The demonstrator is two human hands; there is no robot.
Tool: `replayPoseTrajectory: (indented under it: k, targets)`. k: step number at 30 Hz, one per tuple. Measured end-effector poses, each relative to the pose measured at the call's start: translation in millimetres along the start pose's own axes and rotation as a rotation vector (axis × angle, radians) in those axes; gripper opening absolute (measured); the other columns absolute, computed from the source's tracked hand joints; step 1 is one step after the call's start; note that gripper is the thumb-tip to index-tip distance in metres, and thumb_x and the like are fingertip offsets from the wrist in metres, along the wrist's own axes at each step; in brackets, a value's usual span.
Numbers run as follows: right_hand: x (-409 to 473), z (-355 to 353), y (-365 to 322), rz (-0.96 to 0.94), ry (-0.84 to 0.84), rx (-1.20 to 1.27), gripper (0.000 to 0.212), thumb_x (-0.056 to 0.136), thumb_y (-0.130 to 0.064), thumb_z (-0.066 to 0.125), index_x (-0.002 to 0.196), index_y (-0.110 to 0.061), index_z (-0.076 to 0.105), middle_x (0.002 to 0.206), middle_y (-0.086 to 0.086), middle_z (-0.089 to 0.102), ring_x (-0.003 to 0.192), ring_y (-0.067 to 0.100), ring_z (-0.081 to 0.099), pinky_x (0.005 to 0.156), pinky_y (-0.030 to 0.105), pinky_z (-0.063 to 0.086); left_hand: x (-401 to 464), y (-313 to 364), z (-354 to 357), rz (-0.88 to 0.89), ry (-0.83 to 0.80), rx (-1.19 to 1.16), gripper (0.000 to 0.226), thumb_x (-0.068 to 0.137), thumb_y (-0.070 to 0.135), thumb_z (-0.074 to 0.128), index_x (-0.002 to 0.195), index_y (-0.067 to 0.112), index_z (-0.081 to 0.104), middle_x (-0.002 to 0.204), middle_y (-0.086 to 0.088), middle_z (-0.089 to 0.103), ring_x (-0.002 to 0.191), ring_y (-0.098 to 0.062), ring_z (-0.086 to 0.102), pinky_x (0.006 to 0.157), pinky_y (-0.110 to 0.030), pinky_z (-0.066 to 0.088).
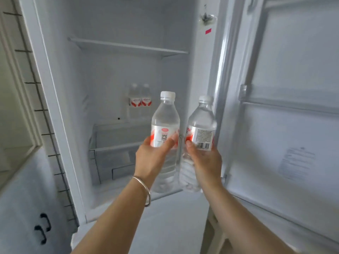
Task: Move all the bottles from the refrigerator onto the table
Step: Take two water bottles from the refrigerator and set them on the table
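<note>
Left hand [153,158] grips one bottle [165,125], right hand [203,158] grips second bottle [200,129], both upright, frame centre. Two more bottles [140,100] on fridge shelf [117,146] behind. Risk: held pair knocking together, wet plastic slipping during carry.

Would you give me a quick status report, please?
Left hand and right hand each grip one bottle. Two bottles remain inside fridge. Path clear.

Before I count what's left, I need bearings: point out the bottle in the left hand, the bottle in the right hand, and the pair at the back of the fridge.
Left-hand bottle [165,114]: head view, clear shoulder.
Right-hand bottle [201,118]: head view, clear shoulder.
Back pair [140,101]: head view, red labels.
</note>
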State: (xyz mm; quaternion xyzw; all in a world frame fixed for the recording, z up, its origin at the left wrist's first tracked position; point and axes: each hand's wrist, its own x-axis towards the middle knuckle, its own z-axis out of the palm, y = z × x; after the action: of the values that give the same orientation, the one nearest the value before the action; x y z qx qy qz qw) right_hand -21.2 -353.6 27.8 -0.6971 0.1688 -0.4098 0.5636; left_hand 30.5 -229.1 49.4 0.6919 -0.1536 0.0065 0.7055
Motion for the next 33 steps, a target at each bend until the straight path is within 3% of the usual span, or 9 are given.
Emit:
replayPoseTrajectory:
  k: [5,10,13,17,22,24,26,30,33]
  targets:
    - [-36,-86,-4,0.059,0.131,-0.062,0.045,0.065,-0.051,0.070,0.102,-0.027,0.061,0.095,-0.007,0.070,0.090,0.013,0.066,0.084,0.033,0.053,-61,7,49,-0.009,-0.154,-0.042,0.047,0.062,0.059,0.073,0.092,0.023,0.070,0.084,0.005,0.076,0.079,-0.011,0.073,0.074,-0.026,0.054]
    - [-69,-169,-3,0.070,0.243,-0.106,0.036,0.055,-0.061,0.065,0.084,-0.040,0.056,0.087,-0.015,0.067,0.088,0.010,0.067,0.084,0.033,0.053,-123,12,106,0.015,-0.281,-0.048,0.048,0.062,0.062,0.070,0.093,0.026,0.067,0.089,0.005,0.075,0.082,-0.015,0.072,0.071,-0.025,0.050]
    - [-85,-225,-5,0.074,0.314,-0.135,0.044,0.057,-0.061,0.066,0.092,-0.036,0.058,0.085,-0.017,0.066,0.086,0.009,0.066,0.078,0.029,0.053,-165,21,145,0.019,-0.360,-0.037,0.064,0.050,0.076,0.066,0.095,0.029,0.067,0.088,0.008,0.074,0.081,-0.013,0.072,0.079,-0.032,0.055]
    - [-107,-308,-12,0.053,0.375,-0.206,0.053,0.066,-0.056,0.069,0.109,-0.025,0.061,0.091,-0.010,0.068,0.085,0.011,0.066,0.072,0.027,0.052,-224,33,200,0.018,-0.402,-0.049,0.060,0.054,0.072,0.068,0.093,0.027,0.068,0.086,0.007,0.075,0.080,-0.012,0.072,0.084,-0.037,0.056]
    - [-129,-417,-19,0.098,0.427,-0.215,0.061,0.056,-0.063,0.069,0.101,-0.022,0.064,0.084,-0.007,0.071,0.079,0.013,0.069,0.069,0.030,0.054,-299,47,279,0.008,-0.441,-0.043,0.070,0.047,0.078,0.059,0.093,0.026,0.068,0.087,0.007,0.074,0.084,-0.013,0.070,0.082,-0.033,0.053]
    - [-136,-459,-18,0.119,0.445,-0.247,0.049,0.063,-0.054,0.073,0.100,-0.023,0.064,0.082,-0.009,0.069,0.079,0.011,0.068,0.067,0.027,0.051,-325,48,311,-0.005,-0.474,-0.054,0.069,0.048,0.076,0.061,0.092,0.024,0.068,0.087,0.006,0.074,0.084,-0.012,0.070,0.083,-0.033,0.053]
    - [-141,-499,-13,0.141,0.481,-0.291,0.050,0.062,-0.056,0.072,0.100,-0.025,0.064,0.082,-0.009,0.069,0.080,0.012,0.067,0.070,0.027,0.051,-349,47,342,-0.034,-0.509,-0.069,0.062,0.051,0.072,0.062,0.090,0.025,0.069,0.085,0.006,0.075,0.084,-0.012,0.070,0.083,-0.034,0.053]
    - [-144,-569,0,0.197,0.546,-0.355,0.044,0.066,-0.054,0.072,0.098,-0.026,0.063,0.083,-0.005,0.069,0.084,0.019,0.067,0.079,0.035,0.054,-390,45,399,-0.093,-0.566,-0.086,0.033,0.069,0.051,0.072,0.089,0.024,0.070,0.081,0.006,0.075,0.080,-0.010,0.070,0.068,-0.021,0.049]
    - [-134,-610,13,0.216,0.587,-0.380,0.062,0.058,-0.065,0.065,0.102,-0.022,0.063,0.085,-0.001,0.069,0.086,0.022,0.067,0.082,0.037,0.054,-404,39,446,-0.114,-0.603,-0.082,0.041,0.063,0.055,0.073,0.088,0.024,0.070,0.080,0.006,0.075,0.077,-0.010,0.070,0.070,-0.023,0.051]
